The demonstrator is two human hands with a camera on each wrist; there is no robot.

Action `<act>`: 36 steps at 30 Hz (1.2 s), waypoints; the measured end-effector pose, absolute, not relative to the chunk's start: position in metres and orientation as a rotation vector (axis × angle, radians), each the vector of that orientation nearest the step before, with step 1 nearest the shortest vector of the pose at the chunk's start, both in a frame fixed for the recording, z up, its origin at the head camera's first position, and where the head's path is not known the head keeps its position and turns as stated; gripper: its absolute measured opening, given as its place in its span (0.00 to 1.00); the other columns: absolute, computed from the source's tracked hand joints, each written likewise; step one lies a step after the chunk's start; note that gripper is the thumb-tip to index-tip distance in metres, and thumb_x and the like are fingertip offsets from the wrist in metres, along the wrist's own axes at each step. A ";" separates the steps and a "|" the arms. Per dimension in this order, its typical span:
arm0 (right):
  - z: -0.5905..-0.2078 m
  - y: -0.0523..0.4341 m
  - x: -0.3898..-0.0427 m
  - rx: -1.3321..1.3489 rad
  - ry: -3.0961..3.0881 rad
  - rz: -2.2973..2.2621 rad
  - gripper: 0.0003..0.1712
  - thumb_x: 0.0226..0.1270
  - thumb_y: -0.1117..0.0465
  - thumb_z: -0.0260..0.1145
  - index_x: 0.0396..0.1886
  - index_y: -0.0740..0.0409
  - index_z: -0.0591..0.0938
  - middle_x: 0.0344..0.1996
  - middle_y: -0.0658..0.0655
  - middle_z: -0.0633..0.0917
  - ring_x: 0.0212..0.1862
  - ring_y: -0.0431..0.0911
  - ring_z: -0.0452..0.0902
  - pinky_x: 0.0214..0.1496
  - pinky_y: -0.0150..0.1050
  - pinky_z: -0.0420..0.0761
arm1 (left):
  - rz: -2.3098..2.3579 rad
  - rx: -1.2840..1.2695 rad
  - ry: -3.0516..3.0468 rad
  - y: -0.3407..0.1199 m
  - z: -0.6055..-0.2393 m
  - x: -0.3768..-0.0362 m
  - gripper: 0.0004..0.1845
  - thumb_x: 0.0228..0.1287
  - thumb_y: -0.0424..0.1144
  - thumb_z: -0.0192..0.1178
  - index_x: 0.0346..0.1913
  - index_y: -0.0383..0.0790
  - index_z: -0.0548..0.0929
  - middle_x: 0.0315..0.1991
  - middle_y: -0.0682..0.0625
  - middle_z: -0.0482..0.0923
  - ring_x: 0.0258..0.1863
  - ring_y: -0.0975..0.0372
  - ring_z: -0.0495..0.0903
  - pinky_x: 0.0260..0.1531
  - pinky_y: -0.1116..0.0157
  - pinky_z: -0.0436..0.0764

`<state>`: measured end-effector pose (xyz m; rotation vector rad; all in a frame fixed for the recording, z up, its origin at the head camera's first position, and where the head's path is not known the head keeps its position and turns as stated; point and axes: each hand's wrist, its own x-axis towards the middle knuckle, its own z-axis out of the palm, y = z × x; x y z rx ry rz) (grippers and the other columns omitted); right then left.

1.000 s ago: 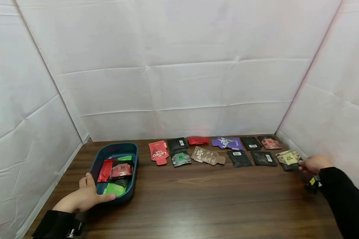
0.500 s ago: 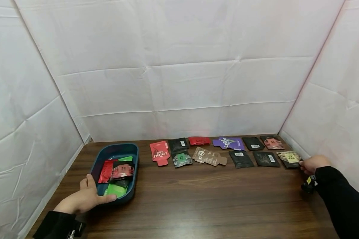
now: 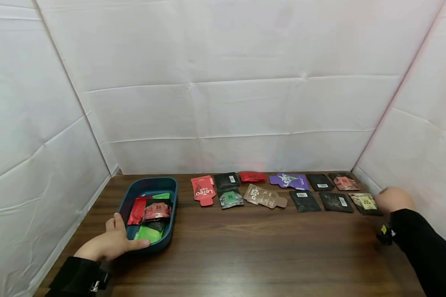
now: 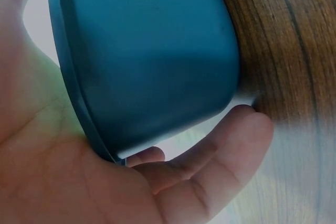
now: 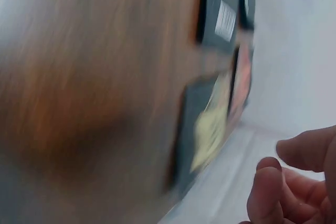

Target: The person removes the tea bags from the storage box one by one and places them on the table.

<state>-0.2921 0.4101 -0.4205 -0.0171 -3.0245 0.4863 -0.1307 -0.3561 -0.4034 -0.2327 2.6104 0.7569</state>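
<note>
While the right hand hovers at the far right of the tabletop, findings read as follows.

Packet: black and yellow packet (image 3: pixel 365 203), flat foil sachet, roughly square, dark border with a pale yellow printed panel; lies flat at the right end of the front row, just beside a black barcode sachet (image 3: pixel 335 201). Blurred in the right wrist view (image 5: pixel 207 124).

Right hand: right hand (image 3: pixel 393 199) sits just right of the packet, motion-blurred. Wrist view shows fingers (image 5: pixel 273 192) loosely curled, holding nothing, clear of the packet.

Left hand: left hand (image 3: pixel 113 243) rests against the near end of the teal tray (image 3: pixel 171 237), thumb at the rim, fingers straight along the outer wall (image 4: pixel 152 61). No curl round it.

Tray: smooth plastic, rounded corners, holding red, green and dark sachets in a loose heap.

Rows: two rows of foil sachets along the back; red LeTea sachet (image 3: pixel 202 189), brown LeTea sachet (image 3: pixel 264 196), purple LeTea sachet (image 3: pixel 289 180).

Tabletop: dark wood-grain tabletop (image 3: pixel 267 251); white creased fabric walls.

Change: one second earlier the right hand pinched the packet, tilted off the surface; now it lies flat and released. Left hand unchanged.
</note>
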 end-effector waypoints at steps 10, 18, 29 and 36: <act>-0.392 0.252 -0.315 0.404 -2.854 0.444 0.26 0.73 0.59 0.55 0.60 0.79 0.73 0.51 0.78 0.78 0.50 0.72 0.75 0.49 0.65 0.73 | 0.741 -0.233 2.653 -0.339 -0.401 -0.141 0.77 0.52 0.73 0.65 0.69 0.13 0.26 0.68 0.15 0.28 0.65 0.25 0.49 0.60 0.36 0.62; -0.371 0.086 -0.303 0.860 -2.641 0.225 0.44 0.72 0.51 0.61 0.76 0.70 0.56 0.72 0.70 0.62 0.72 0.63 0.55 0.70 0.61 0.54 | 0.716 -0.206 2.703 -0.320 -0.402 -0.156 0.75 0.53 0.71 0.66 0.71 0.15 0.29 0.70 0.18 0.32 0.62 0.30 0.60 0.58 0.39 0.67; -0.389 -0.074 -0.262 1.092 -2.608 -0.025 0.50 0.75 0.35 0.52 0.81 0.58 0.45 0.79 0.58 0.47 0.78 0.50 0.36 0.74 0.56 0.41 | 0.737 -0.179 2.692 -0.316 -0.407 -0.161 0.74 0.55 0.70 0.66 0.71 0.16 0.28 0.71 0.18 0.29 0.64 0.28 0.58 0.58 0.40 0.68; -0.411 -0.128 -0.252 1.128 -2.817 -0.093 0.46 0.75 0.33 0.49 0.81 0.54 0.52 0.79 0.53 0.52 0.78 0.46 0.39 0.74 0.58 0.41 | 0.742 -0.179 2.681 -0.319 -0.406 -0.158 0.75 0.55 0.70 0.65 0.70 0.14 0.28 0.71 0.17 0.30 0.67 0.27 0.51 0.60 0.37 0.64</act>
